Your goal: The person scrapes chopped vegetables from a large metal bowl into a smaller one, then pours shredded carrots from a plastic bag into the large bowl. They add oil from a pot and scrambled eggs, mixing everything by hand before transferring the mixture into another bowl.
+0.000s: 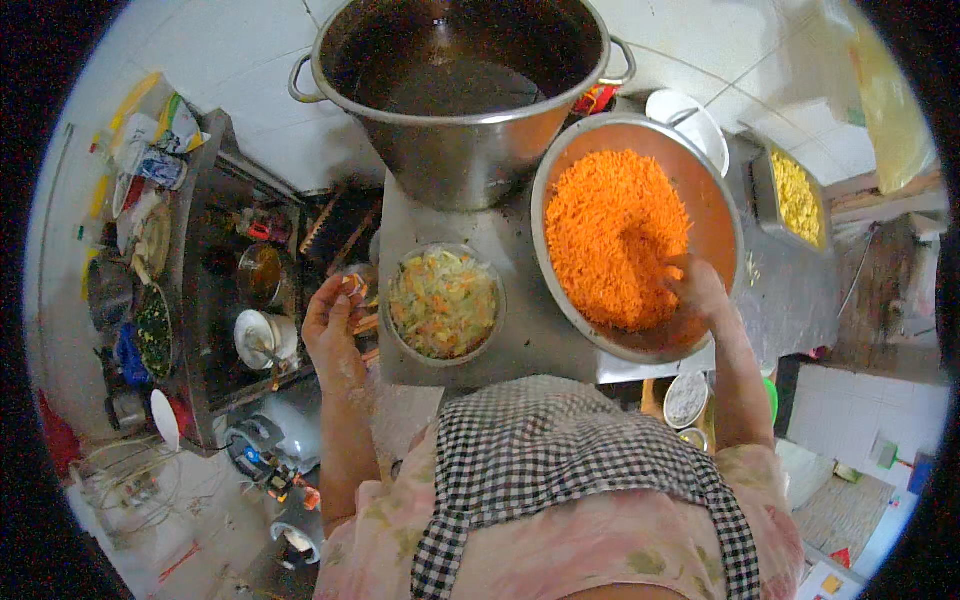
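My left hand [330, 324] is raised at the left edge of the steel table, pinching a small white and orange-red packet [354, 285] between thumb and fingers. Beside it on the table stands a round bowl of shredded vegetables [444, 301], pale green and white with orange bits. My right hand [699, 289] reaches into a large metal bowl [724, 217], its fingertips at a heap of shredded carrot [611, 232]. A dent shows in the heap near those fingers. Whether they grip any shreds is hard to see. The bowl is tilted in view.
Behind the bowls stands a tall steel stockpot [465, 161] with two side handles. A tray of yellow food [796, 196] sits at right, and a white colander-like bowl [694, 127] at the back. Left is a dark stove [217, 300] with a white lidded pot [262, 339]. A gas cylinder [289, 431] stands below.
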Action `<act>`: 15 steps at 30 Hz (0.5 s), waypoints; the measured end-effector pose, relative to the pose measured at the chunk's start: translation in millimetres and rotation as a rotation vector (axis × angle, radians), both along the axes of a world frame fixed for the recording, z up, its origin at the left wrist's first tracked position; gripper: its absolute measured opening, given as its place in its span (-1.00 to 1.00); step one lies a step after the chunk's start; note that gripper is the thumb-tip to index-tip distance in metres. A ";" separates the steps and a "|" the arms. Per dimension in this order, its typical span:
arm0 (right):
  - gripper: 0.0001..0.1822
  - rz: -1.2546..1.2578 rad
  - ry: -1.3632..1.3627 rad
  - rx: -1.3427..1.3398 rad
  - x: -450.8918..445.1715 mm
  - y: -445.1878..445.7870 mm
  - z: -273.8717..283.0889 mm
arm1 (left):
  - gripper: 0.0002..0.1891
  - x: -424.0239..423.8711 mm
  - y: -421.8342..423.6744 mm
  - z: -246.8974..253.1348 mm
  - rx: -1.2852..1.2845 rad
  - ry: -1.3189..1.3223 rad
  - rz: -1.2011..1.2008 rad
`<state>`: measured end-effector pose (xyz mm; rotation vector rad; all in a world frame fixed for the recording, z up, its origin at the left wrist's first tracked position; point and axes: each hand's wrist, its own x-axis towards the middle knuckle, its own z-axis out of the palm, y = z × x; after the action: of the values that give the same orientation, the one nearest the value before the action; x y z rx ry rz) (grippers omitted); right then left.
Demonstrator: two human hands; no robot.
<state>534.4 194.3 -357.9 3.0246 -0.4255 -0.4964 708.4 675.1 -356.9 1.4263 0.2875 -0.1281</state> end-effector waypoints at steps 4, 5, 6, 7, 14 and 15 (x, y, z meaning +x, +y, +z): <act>-0.49 -0.356 -0.520 0.369 12.1 -36.5 34.1 | -0.68 11.7 -8.1 8.5 0.077 -0.031 -0.022; -0.45 -0.412 -0.513 0.212 3.1 -51.4 24.6 | -0.68 15.8 -11.0 10.7 0.116 -0.030 -0.021; -0.41 -0.463 -0.509 0.040 -14.7 -72.6 14.2 | -0.69 18.8 -15.0 9.2 0.086 -0.033 -0.009; -0.37 -0.511 -0.495 -0.128 -29.7 -83.6 1.9 | -0.71 19.9 -17.1 6.2 0.073 -0.015 0.008; -0.33 -0.715 -0.301 0.595 -20.2 -101.8 33.3 | -0.78 38.0 -18.4 -30.0 -0.029 0.107 0.023; -0.36 -0.606 -0.375 0.513 5.0 -87.5 60.5 | -0.78 40.8 -21.7 -31.2 -0.056 0.111 0.020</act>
<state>539.3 106.8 -297.4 3.4369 -1.4679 -0.0345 749.1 653.4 -388.2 1.3629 0.3868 -0.1982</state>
